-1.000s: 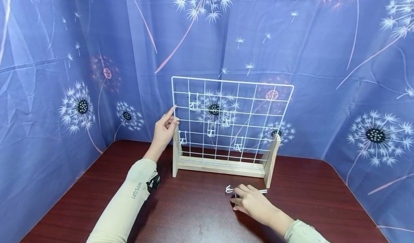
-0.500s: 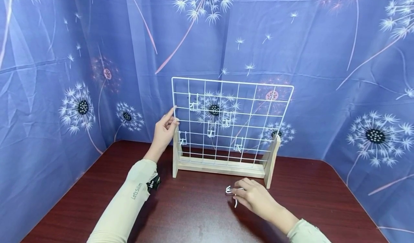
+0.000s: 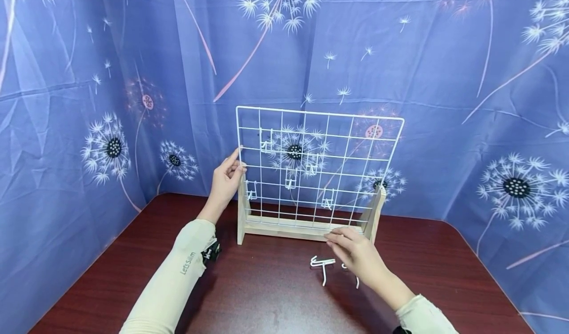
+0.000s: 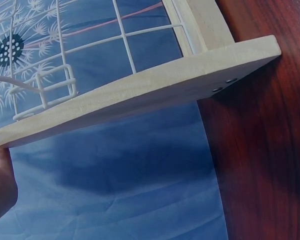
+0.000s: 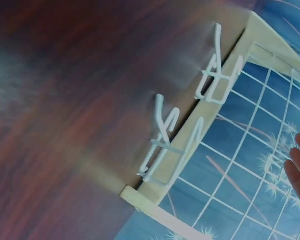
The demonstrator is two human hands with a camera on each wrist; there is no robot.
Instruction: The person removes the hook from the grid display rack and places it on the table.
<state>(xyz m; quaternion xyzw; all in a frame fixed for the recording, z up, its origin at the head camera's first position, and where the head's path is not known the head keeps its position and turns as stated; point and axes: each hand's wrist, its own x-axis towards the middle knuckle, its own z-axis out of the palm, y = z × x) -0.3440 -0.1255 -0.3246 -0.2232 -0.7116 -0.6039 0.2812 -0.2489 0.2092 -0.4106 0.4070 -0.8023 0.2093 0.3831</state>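
Note:
A white wire grid (image 3: pixel 338 146) stands upright in a wooden stand (image 3: pixel 302 229) at the back of the dark red table (image 3: pixel 266 294). Several white wire hooks (image 3: pixel 290 181) hang on the grid. My left hand (image 3: pixel 237 164) grips the grid's left edge just above the stand's left post (image 3: pixel 241 210). Raised over the table just in front of the stand's base, my right hand (image 3: pixel 339 240) has its fingers stretched out and nothing visible in them. Two loose hooks lie on the table beneath it, one (image 3: pixel 322 265) to its left, the other (image 3: pixel 355 277) partly hidden by the hand.
Blue dandelion-print cloth (image 3: pixel 89 102) walls in the table at the back and both sides. The left wrist view shows the stand's wooden foot (image 4: pixel 140 95) and one hung hook (image 4: pixel 45 95). In the right wrist view both loose hooks (image 5: pixel 162 140) lie before the stand (image 5: pixel 160 210).
My right hand let go of the hook it was fingering and rose from the table toward the stand's base. That hook shifted slightly and lies flat. The left hand has not moved.

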